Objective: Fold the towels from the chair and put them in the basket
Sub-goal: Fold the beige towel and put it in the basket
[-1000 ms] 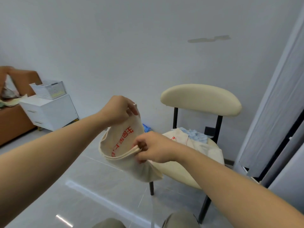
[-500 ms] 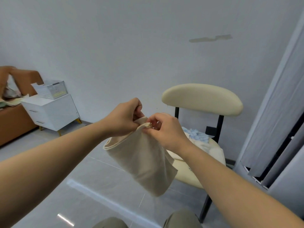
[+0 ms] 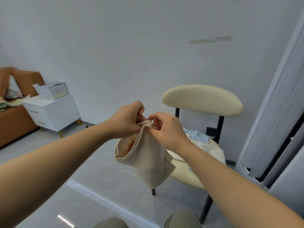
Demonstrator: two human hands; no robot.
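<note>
A beige towel [image 3: 148, 158] with red print inside hangs folded in the air in front of the chair [image 3: 202, 101]. My left hand [image 3: 126, 120] and my right hand [image 3: 166, 129] pinch its top corner together, fingers touching. More towels, one blue [image 3: 198, 137] and one cream [image 3: 212, 152], lie on the chair's seat behind my right forearm. A white basket [image 3: 51, 89] stands on a white cabinet at the far left.
The white cabinet [image 3: 52, 112] stands against the wall beside a brown sofa [image 3: 14, 124] with cloths on it. A grey sliding door [image 3: 276, 112] stands on the right. Grey tiled floor [image 3: 82, 170] lies between me and the cabinet. My knees show at the bottom edge.
My right hand rose from the towel's lower edge and brought it up to my left hand, doubling the towel over. Both hands now hold the same top corner, and the red print is hidden inside.
</note>
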